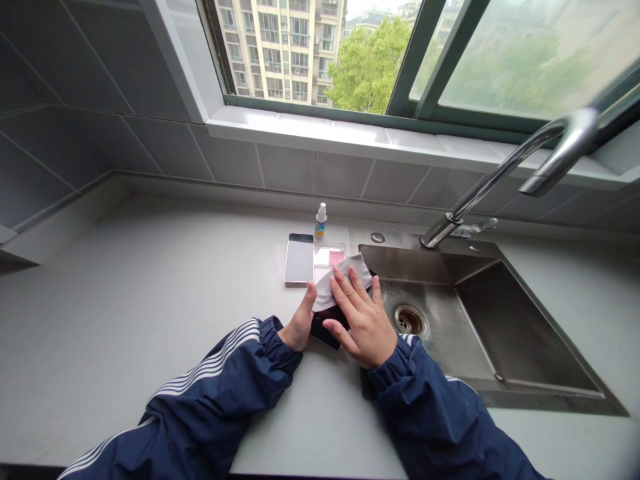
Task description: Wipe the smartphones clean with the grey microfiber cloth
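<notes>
My left hand stands at the edge of a dark phone-sized object, its thumb raised against the side. My right hand lies on top with spread fingers, pressing a grey wiping cloth onto that object, most of which is hidden. Just beyond my hands lies a flat phone-shaped slab with a black top band. Next to it is a clear plastic tray holding a pink label. A small spray bottle stands upright behind the tray.
A stainless steel sink with a drain lies right of my right hand, under a curved chrome faucet. The pale countertop extends left, backed by grey wall tiles and a window sill.
</notes>
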Motion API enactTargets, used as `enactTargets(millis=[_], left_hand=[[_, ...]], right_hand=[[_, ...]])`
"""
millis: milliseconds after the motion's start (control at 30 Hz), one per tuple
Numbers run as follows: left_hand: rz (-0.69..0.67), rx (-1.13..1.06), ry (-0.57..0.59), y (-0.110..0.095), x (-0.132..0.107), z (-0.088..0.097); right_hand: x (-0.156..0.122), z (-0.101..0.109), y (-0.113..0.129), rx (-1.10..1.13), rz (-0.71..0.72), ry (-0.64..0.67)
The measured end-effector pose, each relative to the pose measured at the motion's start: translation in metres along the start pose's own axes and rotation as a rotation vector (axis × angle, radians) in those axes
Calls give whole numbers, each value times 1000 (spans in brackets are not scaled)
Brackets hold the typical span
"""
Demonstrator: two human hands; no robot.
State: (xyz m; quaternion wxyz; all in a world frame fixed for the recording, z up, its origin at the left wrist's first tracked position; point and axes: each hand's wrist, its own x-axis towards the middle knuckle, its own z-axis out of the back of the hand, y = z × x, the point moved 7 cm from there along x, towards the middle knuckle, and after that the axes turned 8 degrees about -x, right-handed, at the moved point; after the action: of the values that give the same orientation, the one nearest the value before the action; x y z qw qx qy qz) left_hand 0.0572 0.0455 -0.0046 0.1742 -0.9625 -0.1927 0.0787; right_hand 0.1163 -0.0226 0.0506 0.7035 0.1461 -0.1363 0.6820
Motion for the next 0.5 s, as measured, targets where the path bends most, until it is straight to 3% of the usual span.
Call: enactTargets(millis=[100, 333, 500], left_hand=[[-63, 15, -61, -4, 1, -1], [-70, -61, -242, -11, -3, -1], [-154, -75, -222, -23, -3, -2]], right_hand=[[-1, -1, 7, 10, 39, 28], [-2, -1, 19, 59, 113, 63], [-4, 1, 23, 124, 162, 57]])
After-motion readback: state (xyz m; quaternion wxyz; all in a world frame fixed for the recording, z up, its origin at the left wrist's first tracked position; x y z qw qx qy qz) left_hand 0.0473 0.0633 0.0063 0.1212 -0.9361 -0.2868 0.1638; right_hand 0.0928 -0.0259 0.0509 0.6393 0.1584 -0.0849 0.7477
